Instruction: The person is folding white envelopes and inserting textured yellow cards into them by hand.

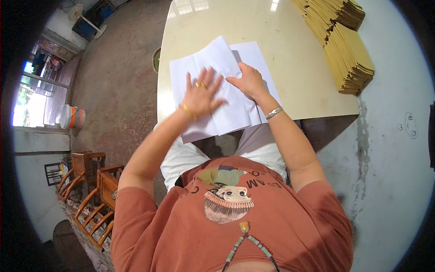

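White paper sheets (206,115) lie near the front edge of the cream table, creased, their lower edges reaching past it. A small reddish printed mark shows on the top one. My left hand (202,93) is spread over this sheet, fingers apart, slightly smeared by motion. A ring and a gold-coloured bracelet are on that side. At the right edge of the upper sheet, my right hand (251,82) grips the paper, its thumb on top; the other fingers are partly hidden. More white paper (260,61) extends flat beneath and to the right.
Yellow-brown paper bundles (346,56) are stacked along the right side of the cream table (299,86), beside a pale wall. Wooden chairs (102,190) stand at lower left. A white and orange bucket (74,117) and a fan (86,20) are farther left.
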`<action>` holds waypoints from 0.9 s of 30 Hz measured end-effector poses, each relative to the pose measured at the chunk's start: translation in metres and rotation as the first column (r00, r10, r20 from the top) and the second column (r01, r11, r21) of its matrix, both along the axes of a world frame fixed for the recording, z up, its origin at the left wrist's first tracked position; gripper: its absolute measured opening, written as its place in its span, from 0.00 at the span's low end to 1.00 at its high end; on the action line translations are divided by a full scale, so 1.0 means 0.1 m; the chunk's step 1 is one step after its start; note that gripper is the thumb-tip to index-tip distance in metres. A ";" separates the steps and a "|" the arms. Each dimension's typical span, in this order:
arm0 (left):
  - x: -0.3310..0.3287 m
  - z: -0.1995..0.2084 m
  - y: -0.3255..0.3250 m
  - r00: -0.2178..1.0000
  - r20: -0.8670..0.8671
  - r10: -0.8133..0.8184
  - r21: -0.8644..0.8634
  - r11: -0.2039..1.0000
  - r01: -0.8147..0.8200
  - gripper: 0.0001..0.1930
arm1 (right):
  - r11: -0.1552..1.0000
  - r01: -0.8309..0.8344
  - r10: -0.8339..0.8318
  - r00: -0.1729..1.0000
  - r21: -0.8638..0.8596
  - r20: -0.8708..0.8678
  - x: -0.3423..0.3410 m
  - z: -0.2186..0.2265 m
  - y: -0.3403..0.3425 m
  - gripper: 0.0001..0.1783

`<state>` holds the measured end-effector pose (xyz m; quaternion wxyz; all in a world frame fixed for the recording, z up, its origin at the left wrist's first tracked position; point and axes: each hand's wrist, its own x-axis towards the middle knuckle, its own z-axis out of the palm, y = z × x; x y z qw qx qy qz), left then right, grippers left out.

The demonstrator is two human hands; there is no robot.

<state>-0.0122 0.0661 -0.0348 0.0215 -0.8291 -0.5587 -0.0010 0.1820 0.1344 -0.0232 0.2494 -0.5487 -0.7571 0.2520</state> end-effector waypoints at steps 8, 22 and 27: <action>0.11 0.13 -1.11 0.793 0.572 -0.210 -0.100 0.941 0.322 0.33 | 1.000 -0.010 0.011 0.982 0.005 -0.190 0.06 -0.12 0.06 0.26; 0.07 0.03 0.04 -0.420 0.627 0.657 -0.643 0.740 0.198 0.21 | 0.979 -0.178 0.093 0.830 -0.103 -0.550 0.02 -0.19 0.04 0.26; 0.05 -0.03 0.10 -0.420 0.605 0.676 -0.667 0.719 0.196 0.17 | 0.956 -0.256 0.062 0.651 -0.142 -0.757 0.19 -0.02 0.09 0.15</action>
